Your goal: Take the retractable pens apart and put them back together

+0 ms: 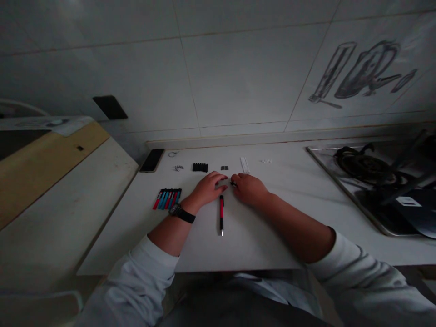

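A red and black pen (221, 214) lies lengthwise on the white countertop, just below and between my hands. My left hand (206, 188) rests above it on the left, thumb and fingers apart with nothing between them. Opposite, my right hand (250, 187) is closed, pinching a small black piece (233, 184) whose exact kind is too small to tell. Past my fingertips are small dark grey pieces (224, 168) and a row of black cylindrical parts (200, 167). Several red and blue pen barrels (166, 199) lie side by side near my left wrist.
Thin white sticks (244, 165), tiny white bits (266, 161) and small spring-like pieces (178, 168) lie along the back. A phone (152, 161) is at back left, near a clear ring-like item (173, 154). A gas stove (361, 181) borders the right; a tiled wall (245, 86) stands behind.
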The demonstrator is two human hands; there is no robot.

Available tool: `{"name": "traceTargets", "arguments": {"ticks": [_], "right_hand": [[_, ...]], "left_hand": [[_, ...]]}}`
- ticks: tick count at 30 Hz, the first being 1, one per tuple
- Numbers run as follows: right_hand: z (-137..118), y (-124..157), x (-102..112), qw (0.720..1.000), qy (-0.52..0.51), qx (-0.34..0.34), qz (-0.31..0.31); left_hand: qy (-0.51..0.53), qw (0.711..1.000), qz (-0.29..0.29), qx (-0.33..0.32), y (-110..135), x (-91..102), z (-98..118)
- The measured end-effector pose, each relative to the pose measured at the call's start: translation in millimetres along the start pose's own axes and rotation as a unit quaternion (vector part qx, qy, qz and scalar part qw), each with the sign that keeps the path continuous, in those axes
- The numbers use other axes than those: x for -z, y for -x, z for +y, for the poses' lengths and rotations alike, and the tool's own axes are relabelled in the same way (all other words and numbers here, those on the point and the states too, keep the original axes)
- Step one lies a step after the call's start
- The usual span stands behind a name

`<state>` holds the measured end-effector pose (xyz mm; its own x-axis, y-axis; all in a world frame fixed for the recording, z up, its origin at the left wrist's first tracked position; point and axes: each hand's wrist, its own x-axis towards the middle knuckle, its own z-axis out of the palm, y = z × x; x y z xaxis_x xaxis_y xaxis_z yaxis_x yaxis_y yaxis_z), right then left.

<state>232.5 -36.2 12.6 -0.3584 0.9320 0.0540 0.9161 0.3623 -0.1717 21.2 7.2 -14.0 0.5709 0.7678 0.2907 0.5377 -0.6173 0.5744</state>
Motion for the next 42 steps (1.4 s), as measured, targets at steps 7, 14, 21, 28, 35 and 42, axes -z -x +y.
{"name": "traceTargets", "arguments": {"ticks": [7, 14, 21, 28, 35, 42], "right_hand": [[-3.7, -2.6, -2.9, 0.997, -0.066, 0.041, 0.023], [11.7, -9.0, -7.4, 0.983, -0.159, -0.002, 0.09], [27.5, -17.0, -11.4, 0.961, -0.234, -0.015, 0.148], [27.9, -15.7, -12.3, 0.962, -0.242, -0.021, 0.127], [30.3, -16.9, -13.3, 0.958, -0.244, 0.001, 0.151], [31.0, -17.2, -15.8, 0.937, -0.294, -0.002, 0.19]], "left_hand": [[-0.009, 1.0, -0.003, -0.024, -1.0, -0.7, -1.4], [-0.06, 0.995, 0.083, 0.019, 1.1, 21.9, -1.8], [-0.072, 0.985, 0.145, 0.058, 2.8, 29.9, -6.8], [-0.069, 0.987, 0.141, 0.043, 2.9, 32.8, -1.7], [-0.083, 0.986, 0.143, 0.019, 1.5, 33.0, -6.8], [-0.08, 0.984, 0.157, 0.022, 1.1, 34.0, -3.7]]}}
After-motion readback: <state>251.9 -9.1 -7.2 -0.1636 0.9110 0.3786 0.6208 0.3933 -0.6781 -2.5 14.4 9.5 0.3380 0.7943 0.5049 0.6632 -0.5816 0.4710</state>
